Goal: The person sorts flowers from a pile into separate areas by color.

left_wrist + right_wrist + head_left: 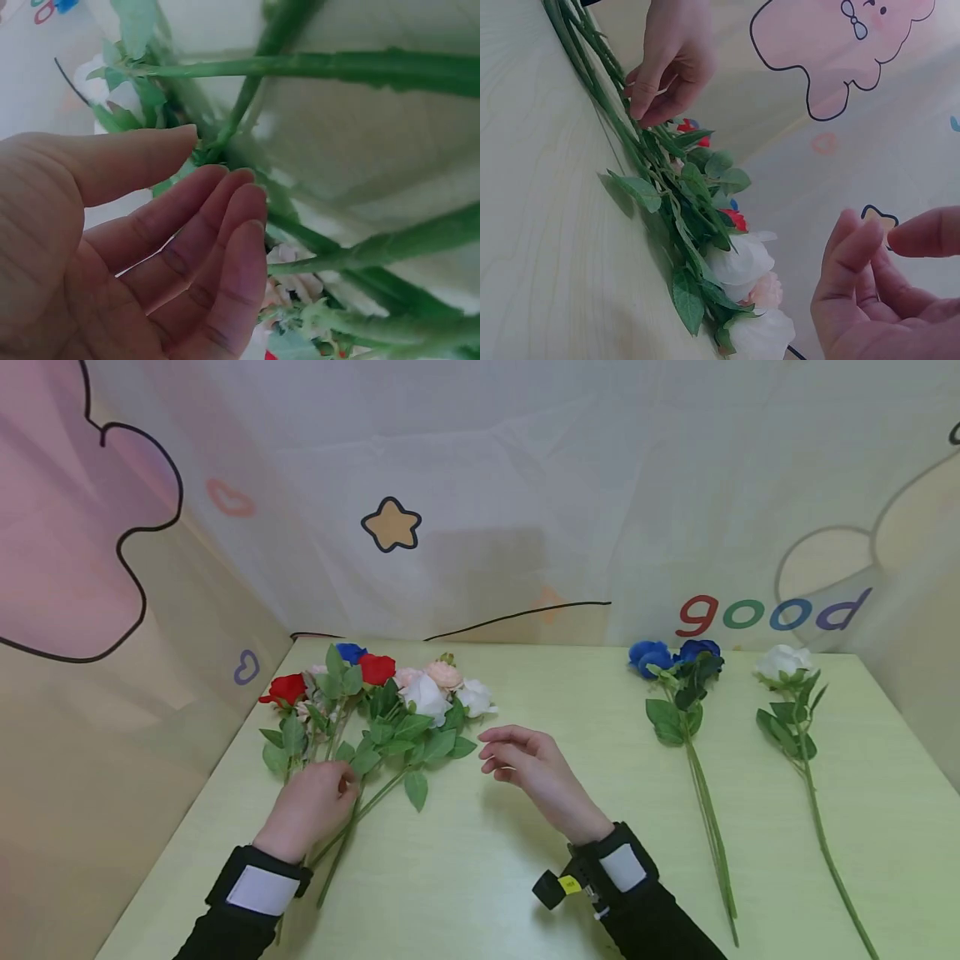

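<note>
Several artificial flowers lie in a loose heap on the left of the table: red roses (377,669), white roses (426,699), a pink flower (444,674) and a bit of blue (350,652). My left hand (311,806) is over their green stems (381,795). In the left wrist view, its thumb and bent fingers (244,281) stand apart around no stem, with stems just beyond the fingertips. My right hand (536,777) hovers right of the heap, fingers loosely bent and holding nothing. The right wrist view shows both hands beside white blooms (742,259) and leaves.
Two blue roses (651,657) with long stems lie together on the right of the table (600,710). A single white rose (786,662) lies farther right. A printed cloth backdrop (495,468) rises behind the table and along its left side.
</note>
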The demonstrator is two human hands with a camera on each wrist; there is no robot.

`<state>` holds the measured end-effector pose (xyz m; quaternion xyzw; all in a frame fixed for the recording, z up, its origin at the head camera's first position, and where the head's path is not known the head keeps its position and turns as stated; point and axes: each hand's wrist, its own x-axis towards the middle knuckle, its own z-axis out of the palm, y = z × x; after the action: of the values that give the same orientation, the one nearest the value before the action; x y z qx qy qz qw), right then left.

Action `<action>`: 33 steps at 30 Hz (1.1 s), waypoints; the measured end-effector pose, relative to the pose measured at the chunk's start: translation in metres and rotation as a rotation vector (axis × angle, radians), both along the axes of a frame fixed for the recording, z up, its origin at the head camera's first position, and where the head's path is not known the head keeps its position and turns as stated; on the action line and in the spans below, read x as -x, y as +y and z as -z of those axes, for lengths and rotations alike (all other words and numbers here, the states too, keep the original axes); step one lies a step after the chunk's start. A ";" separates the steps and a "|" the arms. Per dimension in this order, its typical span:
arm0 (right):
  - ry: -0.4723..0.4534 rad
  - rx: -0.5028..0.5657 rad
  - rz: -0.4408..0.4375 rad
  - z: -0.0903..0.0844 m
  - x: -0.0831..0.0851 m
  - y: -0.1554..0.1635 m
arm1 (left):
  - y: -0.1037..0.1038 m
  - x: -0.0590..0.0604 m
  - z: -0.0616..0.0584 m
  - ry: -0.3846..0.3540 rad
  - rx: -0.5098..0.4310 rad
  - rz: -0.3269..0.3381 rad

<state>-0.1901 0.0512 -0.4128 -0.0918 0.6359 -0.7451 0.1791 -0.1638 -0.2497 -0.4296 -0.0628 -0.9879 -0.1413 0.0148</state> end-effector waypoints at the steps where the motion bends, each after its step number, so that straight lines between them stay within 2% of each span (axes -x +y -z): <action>1: 0.000 -0.001 -0.002 0.000 0.000 0.000 | 0.000 0.001 0.002 -0.002 0.002 0.004; 6: 0.005 -0.009 -0.007 -0.002 0.000 -0.001 | -0.001 0.003 0.007 0.018 0.008 0.004; 13: 0.022 -0.024 -0.014 -0.001 0.000 -0.002 | -0.003 0.003 0.009 0.048 0.015 -0.071; 19: 0.028 -0.035 -0.030 -0.001 0.000 -0.002 | -0.004 0.005 0.011 0.093 0.032 -0.070; 28: 0.039 -0.038 -0.044 -0.004 0.000 0.000 | -0.006 0.010 0.006 0.048 0.059 -0.089; 33: 0.037 -0.046 -0.056 -0.004 -0.001 -0.002 | -0.008 0.009 0.005 0.077 0.073 -0.068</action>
<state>-0.1888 0.0492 -0.4085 -0.1190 0.6534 -0.7230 0.1901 -0.1730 -0.2572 -0.4343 -0.0350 -0.9926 -0.1023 0.0551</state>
